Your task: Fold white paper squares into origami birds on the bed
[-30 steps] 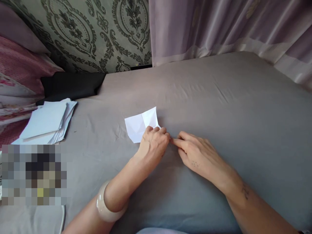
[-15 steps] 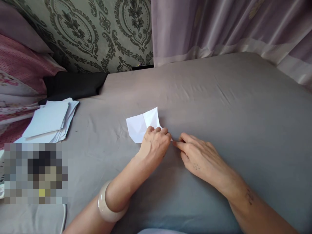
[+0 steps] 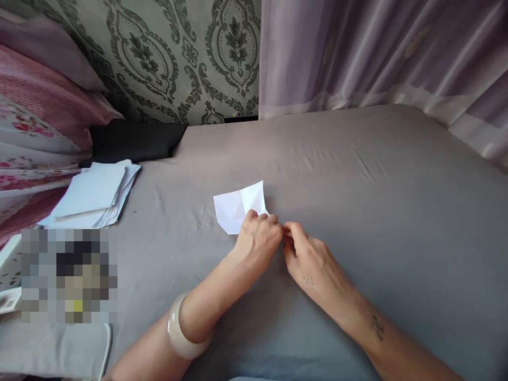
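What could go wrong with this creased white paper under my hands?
A fold might land crooked, since your left hand hides the near part of the white paper. With your right hand so close by its near right corner, a stray tug could tear it. The wrinkled grey cloth beneath may leave creases uneven.

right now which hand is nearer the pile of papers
Left. The left hand is over the creased paper, right of the pile of papers and apart from it; the right hand is farther right.
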Motion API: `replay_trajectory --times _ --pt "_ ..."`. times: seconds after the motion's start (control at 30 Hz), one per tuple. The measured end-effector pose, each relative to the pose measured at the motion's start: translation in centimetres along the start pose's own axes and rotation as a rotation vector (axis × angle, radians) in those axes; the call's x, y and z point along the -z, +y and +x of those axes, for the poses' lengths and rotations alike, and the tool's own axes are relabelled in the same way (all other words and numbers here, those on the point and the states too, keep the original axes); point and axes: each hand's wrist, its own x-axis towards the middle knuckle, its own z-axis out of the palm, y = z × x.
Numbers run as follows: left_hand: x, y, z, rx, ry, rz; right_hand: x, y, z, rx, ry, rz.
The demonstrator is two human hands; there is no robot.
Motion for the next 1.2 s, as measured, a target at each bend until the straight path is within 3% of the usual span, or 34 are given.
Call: replay_trajectory --times 0.17,0.37,0.67,1.2 --pt "-0.3 -0.5 0.0 -0.019 0.049 -0.017 0.2 -0.9 -0.9 0.047 -0.052 -0.179" --pt "0.5 -3.2 -2.0 0.007 0.029 -0.014 -0.9 -1.2 -1.9 0.194 0.012 -0.333" --pt "-1.1 -7.4 -5.1 0.021 0.130 -0.393 -2.0 -1.8 -1.9 0.210 0.031 -0.404" --pt "-2.2 -8.7 -3.7 0.344 0.129 -0.610 -1.5 -1.8 -0.7 0.216 0.027 -0.371"
